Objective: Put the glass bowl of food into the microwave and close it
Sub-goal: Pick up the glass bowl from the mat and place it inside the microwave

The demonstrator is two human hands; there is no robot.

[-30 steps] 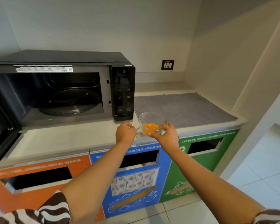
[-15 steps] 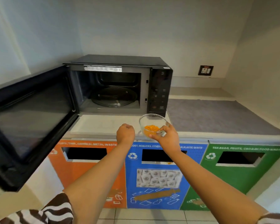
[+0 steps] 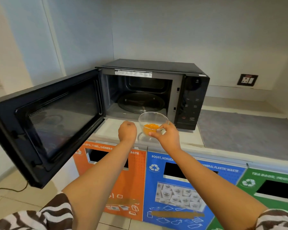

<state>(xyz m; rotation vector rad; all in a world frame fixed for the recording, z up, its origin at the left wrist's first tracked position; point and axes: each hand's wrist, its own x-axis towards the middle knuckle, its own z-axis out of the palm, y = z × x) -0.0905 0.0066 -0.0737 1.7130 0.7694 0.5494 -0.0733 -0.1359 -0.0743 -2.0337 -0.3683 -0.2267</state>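
Note:
A clear glass bowl (image 3: 152, 121) with orange food in its bottom is held just above the counter, right in front of the microwave's opening. My right hand (image 3: 169, 136) grips its near right rim. My left hand (image 3: 127, 131) is a closed fist just left of the bowl, holding nothing. The black microwave (image 3: 194, 97) stands on the counter with its door (image 3: 53, 122) swung wide open to the left. Its glass turntable (image 3: 140, 102) lies bare inside.
A grey mat (image 3: 244, 130) covers the counter to the right of the microwave. Orange (image 3: 136, 171), blue (image 3: 156, 188) and green (image 3: 256, 205) waste bin fronts sit below the counter edge. A wall socket (image 3: 247, 80) is at the back right. A cable (image 3: 7, 190) trails on the floor.
The view has swung left, so the open door and cavity now show in full. The bowl in my right hand has come closer to the microwave's opening. My left fist stays beside it.

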